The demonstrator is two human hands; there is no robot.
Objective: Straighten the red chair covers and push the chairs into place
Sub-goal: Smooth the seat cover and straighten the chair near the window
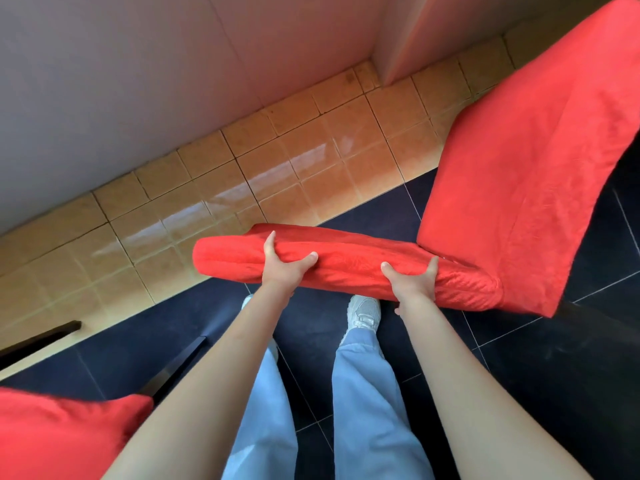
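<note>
Floor: shiny orange tile along the wall, dark tile under the feet
Chair: red cover, standing on the dark tile right in front of the person
Left hand: clamped over the top of the chair back
Right hand: gripping the same top edge, a bit further right
Second chair: also red, bottom-left corner

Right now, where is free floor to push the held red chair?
Free: glossy orange tiles between grey wall and the chair top held by left hand and right hand. Crowded: second red chair at right, a third lower left.
</note>
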